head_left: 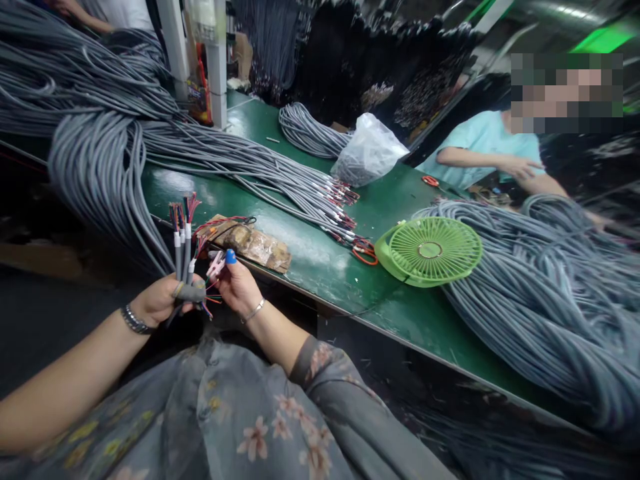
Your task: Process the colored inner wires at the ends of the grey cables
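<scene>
My left hand [163, 301] is closed around several grey cables [183, 257], whose stripped ends stand up with thin coloured wires fanned out. A grey wrap covers its thumb. Close beside it, my right hand [239, 287], with a blue cover on the thumb tip, pinches a small pale pink clip-like piece [216, 267]; its exact kind is unclear. Thin red and green wires show between the two hands. Just beyond them, on the table edge, lies a tape-wrapped block [257, 248] with red and black wires at its left end.
Grey cable bundles [280, 177] with stripped ends lie across the green table [310, 250]. A green fan [429, 250] stands right of centre, beside another large cable heap [545, 300]. A plastic bag [370, 150] sits behind. Across the table is a person in a light blue top [485, 147].
</scene>
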The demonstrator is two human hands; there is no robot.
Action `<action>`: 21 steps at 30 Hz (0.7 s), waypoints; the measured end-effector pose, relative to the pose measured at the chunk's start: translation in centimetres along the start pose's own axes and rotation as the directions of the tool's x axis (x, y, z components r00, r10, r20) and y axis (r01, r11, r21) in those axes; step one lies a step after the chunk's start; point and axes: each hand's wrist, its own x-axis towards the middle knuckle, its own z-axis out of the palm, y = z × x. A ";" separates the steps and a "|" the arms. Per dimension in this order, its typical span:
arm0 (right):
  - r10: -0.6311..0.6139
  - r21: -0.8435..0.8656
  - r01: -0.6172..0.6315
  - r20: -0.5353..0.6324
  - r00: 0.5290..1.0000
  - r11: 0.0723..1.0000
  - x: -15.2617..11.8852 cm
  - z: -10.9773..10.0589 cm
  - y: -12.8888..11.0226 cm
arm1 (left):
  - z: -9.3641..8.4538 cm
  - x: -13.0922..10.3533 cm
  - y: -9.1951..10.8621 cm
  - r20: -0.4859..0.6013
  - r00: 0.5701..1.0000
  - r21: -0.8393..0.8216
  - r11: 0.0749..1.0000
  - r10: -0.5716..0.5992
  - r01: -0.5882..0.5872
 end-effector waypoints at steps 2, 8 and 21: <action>-0.012 0.001 0.012 0.011 1.000 1.000 0.1 0.0 0.0 | -0.1 0.1 0.0 0.004 1.000 -0.002 1.000 0.001 -0.001; 0.024 -0.009 -0.023 0.020 1.000 1.000 0.1 0.0 0.0 | 0.2 0.1 0.3 -0.025 1.000 -0.028 1.000 0.008 -0.009; 0.014 -0.150 0.010 0.160 0.987 0.989 -0.4 -1.7 -0.1 | 2.8 -3.2 -1.7 -0.343 0.904 -0.103 0.946 0.256 -0.306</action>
